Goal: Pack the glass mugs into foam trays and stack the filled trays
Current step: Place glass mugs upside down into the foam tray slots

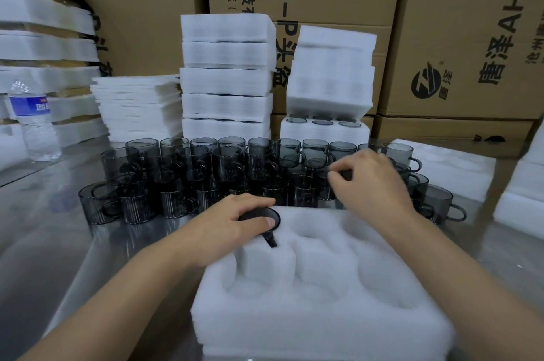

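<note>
- I am seeing the foam tray [321,301] as white foam, matt, soft and finely fuzzy.
- Behind the foam tray, the glass mugs [206,166] are gleaming: smoky grey see-through glass, the nearest ribbed.
- Under the foam tray, the table [59,228] is reflecting like brushed metal.
- Far behind the foam tray, the cardboard boxes [456,21] are looking matt brown, printed black.
- Far left of the foam tray, the bottle [32,125] is glinting: clear plastic, glossy blue label.

One left hand [232,222], one right hand [374,186], one bottle [32,122], dozens of mugs [203,151].
</note>
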The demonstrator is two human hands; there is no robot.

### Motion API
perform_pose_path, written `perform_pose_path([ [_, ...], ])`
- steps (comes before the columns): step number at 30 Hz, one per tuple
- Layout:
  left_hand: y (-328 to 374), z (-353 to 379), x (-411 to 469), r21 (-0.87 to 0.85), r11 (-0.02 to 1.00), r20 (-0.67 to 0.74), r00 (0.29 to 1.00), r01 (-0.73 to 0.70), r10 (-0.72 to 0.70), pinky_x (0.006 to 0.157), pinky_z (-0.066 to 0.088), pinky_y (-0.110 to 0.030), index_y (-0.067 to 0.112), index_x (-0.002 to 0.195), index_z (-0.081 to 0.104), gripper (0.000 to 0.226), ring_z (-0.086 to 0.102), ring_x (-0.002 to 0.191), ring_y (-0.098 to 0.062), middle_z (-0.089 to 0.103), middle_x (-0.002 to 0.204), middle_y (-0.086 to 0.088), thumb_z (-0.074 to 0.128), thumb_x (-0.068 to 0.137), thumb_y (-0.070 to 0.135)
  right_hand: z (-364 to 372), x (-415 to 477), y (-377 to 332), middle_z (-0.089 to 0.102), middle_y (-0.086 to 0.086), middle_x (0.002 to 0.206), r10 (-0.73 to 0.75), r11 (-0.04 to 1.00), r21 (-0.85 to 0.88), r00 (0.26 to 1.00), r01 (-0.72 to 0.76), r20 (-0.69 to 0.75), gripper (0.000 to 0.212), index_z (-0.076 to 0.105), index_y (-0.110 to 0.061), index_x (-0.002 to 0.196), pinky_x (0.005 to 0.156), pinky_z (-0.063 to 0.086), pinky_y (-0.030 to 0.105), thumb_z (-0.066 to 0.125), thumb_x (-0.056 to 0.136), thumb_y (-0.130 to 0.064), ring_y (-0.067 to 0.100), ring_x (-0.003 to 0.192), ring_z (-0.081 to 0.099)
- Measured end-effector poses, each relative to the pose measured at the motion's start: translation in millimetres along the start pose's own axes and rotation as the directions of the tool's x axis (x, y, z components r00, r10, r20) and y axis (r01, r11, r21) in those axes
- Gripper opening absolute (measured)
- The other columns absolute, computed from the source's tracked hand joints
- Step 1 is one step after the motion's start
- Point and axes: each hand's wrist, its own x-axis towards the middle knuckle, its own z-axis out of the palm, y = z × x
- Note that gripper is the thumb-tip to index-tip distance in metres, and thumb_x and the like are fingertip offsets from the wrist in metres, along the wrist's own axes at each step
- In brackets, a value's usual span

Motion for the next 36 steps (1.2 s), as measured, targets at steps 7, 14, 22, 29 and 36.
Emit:
perform_pose_path([
  [7, -0.6, -0.3, -1.5, 0.001, 1.000, 0.005, 1.000, 0.013, -0.013, 0.101, 0.030, -0.019, 0.048, 0.114, 0.055, 0.028, 0.042, 0.116, 0.007, 0.052, 0.112, 0.029, 0.059, 0.090, 0.036, 11.0, 0.3, 16.9, 0.042, 0.008, 0.136, 0.277, 0.931, -0.330, 0.893, -0.158, 0.355, 0.041, 0.049, -0.021, 0.133, 0.094, 0.034, 0.039, 0.036, 0.097, -0.035, 0.030, 0.125, 0.038],
  [14, 2.0, 0.5, -2.7, 0.003, 1.000, -0.012, 1.000, 0.004, -0.004, 0.096, 0.030, -0.014, 0.043, 0.118, 0.057, 0.030, 0.043, 0.113, 0.009, 0.053, 0.109, 0.027, 0.060, 0.090, 0.033, 12.0, 0.2, 16.0, 0.059, 0.014, 0.114, 0.271, 0.958, -0.181, 0.900, -0.220, 0.341, 0.033, 0.049, -0.009, 0.123, 0.075, 0.040, 0.031, 0.041, 0.095, -0.025, 0.033, 0.103, 0.054],
  [22, 2.9, -1.4, -3.9, 0.080, 0.997, -0.018, 1.000, -0.013, 0.014, 0.106, 0.035, -0.027, 0.044, 0.119, 0.057, 0.031, 0.047, 0.116, 0.002, 0.053, 0.119, 0.024, 0.061, 0.089, 0.038, -1.1, -1.5, 6.0, 0.058, 0.016, 0.094, 0.124, 0.969, -0.232, 0.978, -0.082, 0.171, 0.011, 0.048, -0.003, 0.093, 0.064, 0.040, 0.032, 0.048, 0.086, 0.005, 0.032, 0.079, 0.052],
  [29, 15.2, -1.3, -6.7, 0.222, 0.965, -0.281, 0.938, -0.141, 0.202, 0.090, 0.031, -0.003, 0.039, 0.123, 0.057, 0.038, 0.046, 0.104, 0.013, 0.049, 0.105, 0.038, 0.063, 0.086, 0.033, -21.6, -5.6, -15.3, 0.065, -0.006, 0.080, -0.158, 0.961, 0.204, 0.977, 0.185, -0.143, 0.017, 0.071, -0.017, 0.099, 0.069, 0.044, 0.027, 0.062, 0.086, -0.011, 0.017, 0.077, 0.058],
  [36, 27.5, 5.6, -2.6, -0.566, 0.793, -0.360, 0.933, -0.224, 0.007, 0.070, 0.057, -0.020, 0.028, 0.103, 0.065, 0.049, 0.072, 0.083, -0.016, 0.075, 0.093, -0.003, 0.058, 0.061, 0.052, -9.5, -31.0, -44.8, 0.065, 0.006, 0.081, -0.534, 0.771, 0.208, 0.789, 0.602, -0.303, 0.021, 0.072, -0.006, 0.097, 0.070, 0.045, 0.031, 0.064, 0.078, -0.004, 0.021, 0.073, 0.058],
])
